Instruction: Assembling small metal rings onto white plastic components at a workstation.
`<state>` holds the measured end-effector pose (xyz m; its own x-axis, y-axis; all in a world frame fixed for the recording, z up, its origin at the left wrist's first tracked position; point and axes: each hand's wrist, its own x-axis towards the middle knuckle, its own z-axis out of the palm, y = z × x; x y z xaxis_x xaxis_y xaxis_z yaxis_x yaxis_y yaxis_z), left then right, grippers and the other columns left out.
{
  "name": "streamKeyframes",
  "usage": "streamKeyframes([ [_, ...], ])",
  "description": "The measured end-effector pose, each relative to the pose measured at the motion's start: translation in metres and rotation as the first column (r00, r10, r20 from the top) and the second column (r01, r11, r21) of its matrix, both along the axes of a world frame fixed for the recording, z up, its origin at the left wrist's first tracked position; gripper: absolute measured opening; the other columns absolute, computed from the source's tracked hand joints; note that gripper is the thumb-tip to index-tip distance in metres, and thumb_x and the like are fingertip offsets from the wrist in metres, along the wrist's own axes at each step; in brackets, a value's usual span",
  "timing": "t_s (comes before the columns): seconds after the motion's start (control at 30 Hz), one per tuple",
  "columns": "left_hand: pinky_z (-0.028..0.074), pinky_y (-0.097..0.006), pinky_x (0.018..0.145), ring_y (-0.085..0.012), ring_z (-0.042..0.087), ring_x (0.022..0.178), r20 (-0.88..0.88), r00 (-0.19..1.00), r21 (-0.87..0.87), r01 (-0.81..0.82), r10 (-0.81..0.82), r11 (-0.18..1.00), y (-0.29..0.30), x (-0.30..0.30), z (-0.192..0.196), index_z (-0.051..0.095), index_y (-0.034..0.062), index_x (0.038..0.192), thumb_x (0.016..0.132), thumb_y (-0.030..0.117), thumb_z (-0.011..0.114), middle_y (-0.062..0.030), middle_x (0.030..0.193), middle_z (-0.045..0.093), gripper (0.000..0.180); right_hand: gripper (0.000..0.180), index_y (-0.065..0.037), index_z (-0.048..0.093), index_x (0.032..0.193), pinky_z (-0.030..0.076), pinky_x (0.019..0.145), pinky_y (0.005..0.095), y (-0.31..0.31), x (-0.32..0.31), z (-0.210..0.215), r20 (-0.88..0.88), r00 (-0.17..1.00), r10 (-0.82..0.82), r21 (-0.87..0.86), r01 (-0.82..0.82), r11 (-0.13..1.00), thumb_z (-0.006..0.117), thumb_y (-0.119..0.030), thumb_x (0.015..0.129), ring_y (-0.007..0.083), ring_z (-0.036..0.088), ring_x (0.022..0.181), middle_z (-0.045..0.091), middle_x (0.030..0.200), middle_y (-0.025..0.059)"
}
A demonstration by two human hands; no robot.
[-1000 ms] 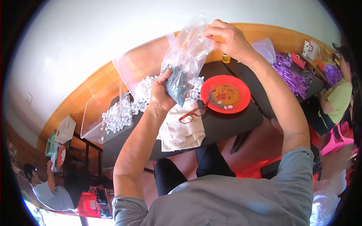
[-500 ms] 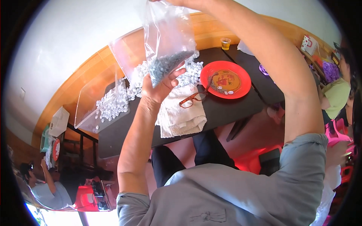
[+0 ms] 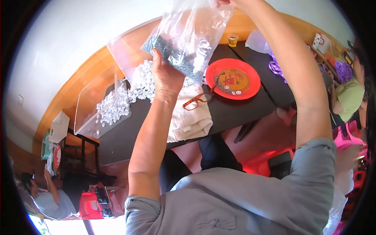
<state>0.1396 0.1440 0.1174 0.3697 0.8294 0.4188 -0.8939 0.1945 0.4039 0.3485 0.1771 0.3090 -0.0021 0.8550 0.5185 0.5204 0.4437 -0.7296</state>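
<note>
Bag swung right, filled base clasped in left grip, top pinched in right grip.

Right hand is further right than half a second ago; clear bag now leans right instead of hanging upright. Dark contents slope down rightward, reversed from before. Left hand is turned, thumb up, fingers newly hidden.
</note>
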Motion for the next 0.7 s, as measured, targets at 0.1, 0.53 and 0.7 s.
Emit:
streamKeyframes([
  [0.1, 0.047, -0.052, 0.096, -0.0326, 0.058, 0.113, -0.367, 0.918, 0.000, -0.163, 0.152, 0.987, 0.010, 0.008, -0.007, 0.048, 0.0033, 0.133, 0.085, 0.019, 0.069, -0.0159, 0.118, 0.063, 0.055, 0.014, -0.001, 0.058, 0.056, 0.046, 0.042, 0.0354, 0.005, 0.036, -0.057, -0.348, 0.937, 0.026, -0.114, -0.069, 0.991, 0.062, -0.004, 0.068, 0.0213, 0.052, 0.039, 0.053, 0.049, 0.0110],
  [0.53, 0.057, -0.036, 0.075, -0.0237, 0.067, 0.084, -0.636, 0.670, 0.265, -0.276, 0.383, 0.924, 0.067, 0.057, 0.012, 0.065, -0.0029, 0.112, 0.080, -0.007, 0.066, -0.0135, 0.101, 0.068, 0.032, 0.015, -0.006, 0.051, 0.096, 0.050, 0.053, 0.0326, 0.011, 0.122, -0.249, -0.865, 0.486, 0.128, -0.057, -0.348, 0.936, 0.060, -0.017, 0.091, 0.0317, 0.065, 0.064, 0.066, 0.089, 0.0205],
  [0.7, 0.056, -0.033, 0.072, -0.0201, 0.065, 0.080, -0.695, 0.596, 0.347, -0.213, 0.403, 0.913, 0.072, 0.059, 0.009, 0.062, 0.0034, 0.125, 0.085, -0.001, 0.065, -0.0084, 0.096, 0.067, 0.040, 0.010, -0.009, 0.054, 0.093, 0.051, 0.057, 0.0374, 0.006, 0.120, -0.276, -0.908, 0.407, 0.104, -0.091, -0.432, 0.897, 0.059, -0.018, 0.093, 0.0309, 0.065, 0.065, 0.068, 0.090, 0.0183],
])
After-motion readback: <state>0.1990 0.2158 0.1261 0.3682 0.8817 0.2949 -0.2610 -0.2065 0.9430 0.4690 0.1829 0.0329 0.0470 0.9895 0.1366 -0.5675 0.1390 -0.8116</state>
